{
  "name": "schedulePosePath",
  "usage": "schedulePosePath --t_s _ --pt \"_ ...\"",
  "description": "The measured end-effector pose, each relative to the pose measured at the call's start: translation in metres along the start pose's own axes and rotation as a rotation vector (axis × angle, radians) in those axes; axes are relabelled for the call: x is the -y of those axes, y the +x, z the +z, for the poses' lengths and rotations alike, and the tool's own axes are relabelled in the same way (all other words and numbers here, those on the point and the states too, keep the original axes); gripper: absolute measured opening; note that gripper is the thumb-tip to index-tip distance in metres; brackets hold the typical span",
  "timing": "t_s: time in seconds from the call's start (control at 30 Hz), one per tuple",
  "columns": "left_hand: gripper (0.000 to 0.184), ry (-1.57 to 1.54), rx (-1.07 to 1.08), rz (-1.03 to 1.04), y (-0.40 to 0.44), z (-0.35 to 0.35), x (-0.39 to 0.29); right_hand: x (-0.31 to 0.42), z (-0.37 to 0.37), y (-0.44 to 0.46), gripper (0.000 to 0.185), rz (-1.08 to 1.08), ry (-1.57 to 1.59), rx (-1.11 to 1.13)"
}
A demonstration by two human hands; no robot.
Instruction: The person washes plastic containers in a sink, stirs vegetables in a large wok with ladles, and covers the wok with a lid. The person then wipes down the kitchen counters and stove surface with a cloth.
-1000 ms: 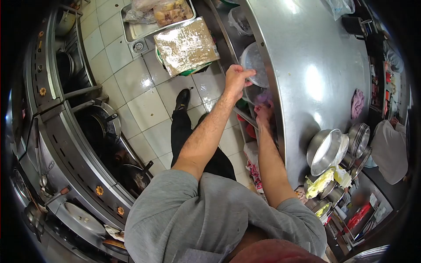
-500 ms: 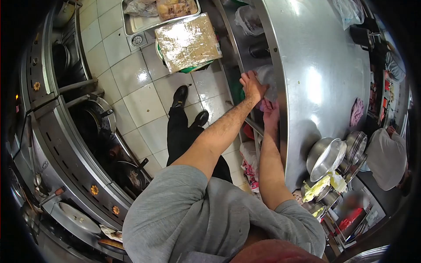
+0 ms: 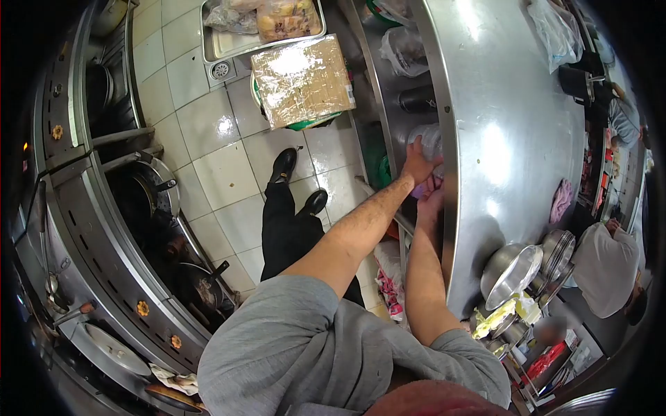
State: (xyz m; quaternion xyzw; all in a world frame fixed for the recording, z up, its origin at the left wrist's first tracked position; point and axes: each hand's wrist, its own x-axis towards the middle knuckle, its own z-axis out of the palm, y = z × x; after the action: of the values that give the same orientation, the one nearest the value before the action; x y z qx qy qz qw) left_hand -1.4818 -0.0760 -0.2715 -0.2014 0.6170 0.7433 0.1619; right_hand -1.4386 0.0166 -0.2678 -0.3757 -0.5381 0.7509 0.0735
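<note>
Grey-sleeved arms reach forward to the shelf [image 3: 394,126] under the edge of the stainless-steel tabletop [image 3: 517,132]. Left hand [image 3: 420,168]: fingers spread, partly open, at the near side of a translucent, round plastic container [image 3: 426,141]; whether the fingertips touch it, cannot tell. Right hand [image 3: 430,204]: just behind the left, fingers curled at a small purple item [image 3: 420,189]; grip partly hidden, so clenched or released cannot be told. Purple item lies between the hands, the container just beyond; contents of the latter not discernible.

Near the right forearm, below tabletop level: pink-and-white plastic bag [image 3: 390,286], print too blurred to read. Left of the hands: green plastic item [image 3: 383,170]. Farther along the shelf: dark cylindrical container [image 3: 418,100], then a clear plastic bag [image 3: 404,53], contents unclear.

On the tabletop: wide steel bowl [image 3: 512,277] tilted beside stacked steel bowls [image 3: 555,255]; yellow-green leaves [image 3: 495,319] near them; pink cloth [image 3: 561,201].

Farther off, by the floor: brown cardboard box [image 3: 303,84] wrapped in shiny clear film, small label at its edge, illegible. Beyond it, rectangular metal tray [image 3: 223,47] holding clear bags of yellowish-brown food [image 3: 287,19]; bag print illegible.
</note>
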Motion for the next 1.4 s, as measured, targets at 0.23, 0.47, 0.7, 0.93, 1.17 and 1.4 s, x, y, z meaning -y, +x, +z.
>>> schedulePosePath --t_s 0.23,0.47,0.7,0.93,1.17,1.4 --pt "0.080 -0.182 -0.140 -0.111 -0.013 -0.068 0.057 -0.016 -0.008 -0.042 0.040 0.031 -0.385 -0.214" --pt "0.050 0.366 -0.293 -0.376 -0.102 -0.240 0.165 -0.043 0.010 -0.096 0.044 0.337 -0.527 0.300" --pt "0.046 0.436 -0.547 -0.610 -0.219 -0.413 0.223 -0.022 0.055 -0.128 0.051 0.378 -0.932 0.653" --pt "0.045 0.300 -0.568 -0.608 -0.205 -0.435 0.195 0.003 0.059 -0.124 0.055 0.339 -1.046 0.491" --pt "0.044 0.049 -0.393 -0.320 -0.155 -0.405 0.065 0.017 0.071 -0.119 0.050 0.319 -1.219 0.647" --pt "0.044 0.034 -0.490 -0.367 -0.176 -0.451 0.083 0.001 0.127 -0.108 0.047 0.506 -0.757 0.353"
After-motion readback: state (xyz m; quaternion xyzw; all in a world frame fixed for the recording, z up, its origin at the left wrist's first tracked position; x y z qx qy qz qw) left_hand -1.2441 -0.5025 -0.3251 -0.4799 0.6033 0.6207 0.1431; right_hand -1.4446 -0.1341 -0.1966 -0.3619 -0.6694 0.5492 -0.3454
